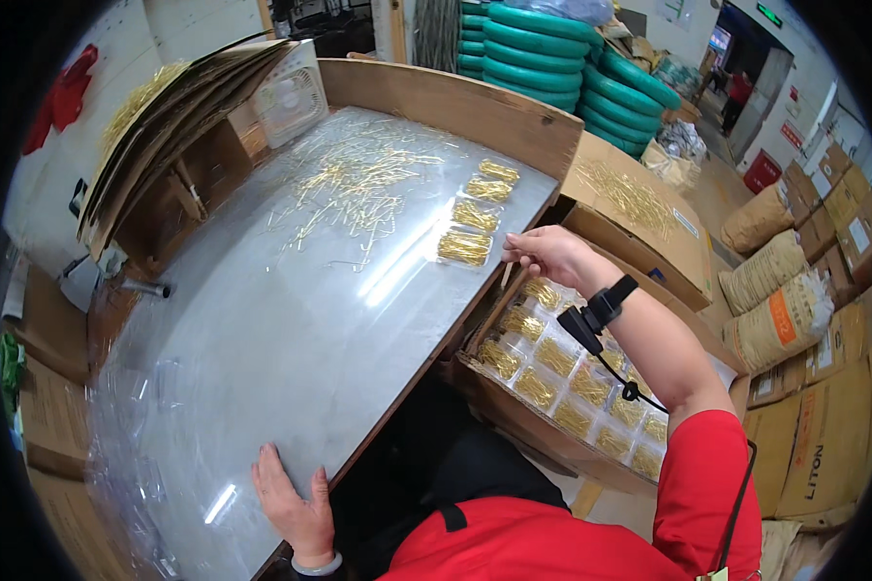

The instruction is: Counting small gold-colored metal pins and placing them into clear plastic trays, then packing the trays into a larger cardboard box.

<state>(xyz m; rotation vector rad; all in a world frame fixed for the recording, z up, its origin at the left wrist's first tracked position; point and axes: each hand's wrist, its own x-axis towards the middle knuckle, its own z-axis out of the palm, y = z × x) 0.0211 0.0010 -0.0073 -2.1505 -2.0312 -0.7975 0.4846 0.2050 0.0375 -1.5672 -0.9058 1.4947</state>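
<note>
Clear plastic bags (pixel 131 465) overlap on the left side of the curved grey metal tabletop (pixel 262 358). Brown cardboard sheets (pixel 184 126) are stacked at the back left, with a white fan (pixel 289 105) just beside them. At the near edge, the left hand (pixel 295 504) lies palm down on the metal, fingers extended and thumb spread, grasping nothing. Loose gold wire pieces (pixel 354 198) scatter across the far middle; to their right, clear packets (pixel 465 247) filled with similar pieces stand in a row. Just beside the nearest packet, the right hand (pixel 550 254) hangs near the table's edge, fingers curled in and thumb close to the index finger; I cannot tell whether anything thin is pinched there. Below that forearm, an open carton (pixel 543 427) holds many more filled packets. Stuffed sacks (pixel 775 315) stand farther right.
</note>
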